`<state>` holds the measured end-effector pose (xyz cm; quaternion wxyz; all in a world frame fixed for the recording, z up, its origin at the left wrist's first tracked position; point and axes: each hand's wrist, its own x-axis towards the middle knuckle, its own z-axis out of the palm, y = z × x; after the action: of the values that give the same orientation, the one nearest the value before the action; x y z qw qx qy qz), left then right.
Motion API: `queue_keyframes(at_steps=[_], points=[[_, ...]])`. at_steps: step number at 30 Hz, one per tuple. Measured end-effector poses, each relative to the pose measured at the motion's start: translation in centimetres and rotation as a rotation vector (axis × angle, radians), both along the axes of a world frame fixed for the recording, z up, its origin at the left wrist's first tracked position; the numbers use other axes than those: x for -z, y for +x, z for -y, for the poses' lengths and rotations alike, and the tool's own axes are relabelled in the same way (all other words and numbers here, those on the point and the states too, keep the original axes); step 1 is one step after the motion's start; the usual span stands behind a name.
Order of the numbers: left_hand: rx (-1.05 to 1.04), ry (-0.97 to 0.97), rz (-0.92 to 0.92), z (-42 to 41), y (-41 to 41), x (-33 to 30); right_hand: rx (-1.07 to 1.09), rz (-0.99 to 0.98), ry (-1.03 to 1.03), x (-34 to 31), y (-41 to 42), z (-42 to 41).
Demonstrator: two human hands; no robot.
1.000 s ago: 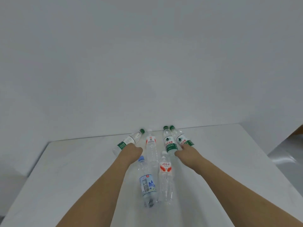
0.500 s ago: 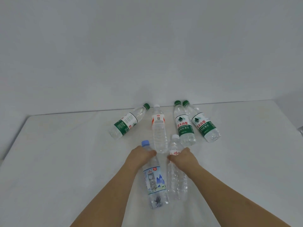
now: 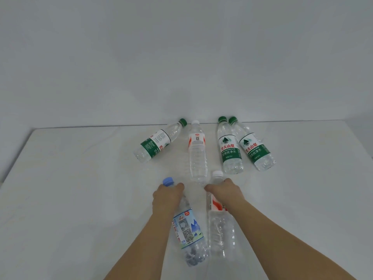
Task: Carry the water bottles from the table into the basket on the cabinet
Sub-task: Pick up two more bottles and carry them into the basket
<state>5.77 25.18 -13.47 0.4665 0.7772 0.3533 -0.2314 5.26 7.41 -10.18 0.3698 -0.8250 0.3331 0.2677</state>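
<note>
Several water bottles lie on the white table (image 3: 70,188). My left hand (image 3: 167,197) is closed over the neck of the blue-capped bottle (image 3: 187,233). My right hand (image 3: 224,191) is closed over the neck of a white-capped bottle with a red label (image 3: 220,231). Beyond my hands lie a second white-capped bottle (image 3: 197,156), a tilted green-capped bottle (image 3: 157,144) to its left, and two green-labelled bottles (image 3: 230,152) (image 3: 254,150) side by side on the right. No basket or cabinet is in view.
A plain grey wall (image 3: 181,57) rises behind the table's far edge. The table's left edge runs diagonally at the left of the frame.
My hands drew back from the far green bottles to the two nearest bottles and closed on their necks. The view has tilted down and come closer.
</note>
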Motion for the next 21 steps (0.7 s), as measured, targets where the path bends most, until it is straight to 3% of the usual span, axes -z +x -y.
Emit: queue_keyframes(at_steps=[3,7,10,14,21], points=[[-0.203,-0.199,0.05,-0.2,-0.1,0.4,0.002,0.083,0.043,0.3,-0.1,-0.1],[-0.397,-0.39,0.153,-1.2,-1.2,-1.9,0.153,0.203,0.318,-1.3,-1.6,0.0],[-0.379,-0.381,0.339,-1.3,-2.6,-6.1,0.179,0.311,0.353,-4.5,-3.0,0.2],[-0.159,-0.199,0.61,-0.8,-4.1,-13.9,0.154,0.456,0.363,-10.6,-4.5,0.2],[-0.021,-0.021,0.963,-1.0,-6.2,-28.3,-0.013,0.796,0.414,-23.6,-4.7,-1.3]])
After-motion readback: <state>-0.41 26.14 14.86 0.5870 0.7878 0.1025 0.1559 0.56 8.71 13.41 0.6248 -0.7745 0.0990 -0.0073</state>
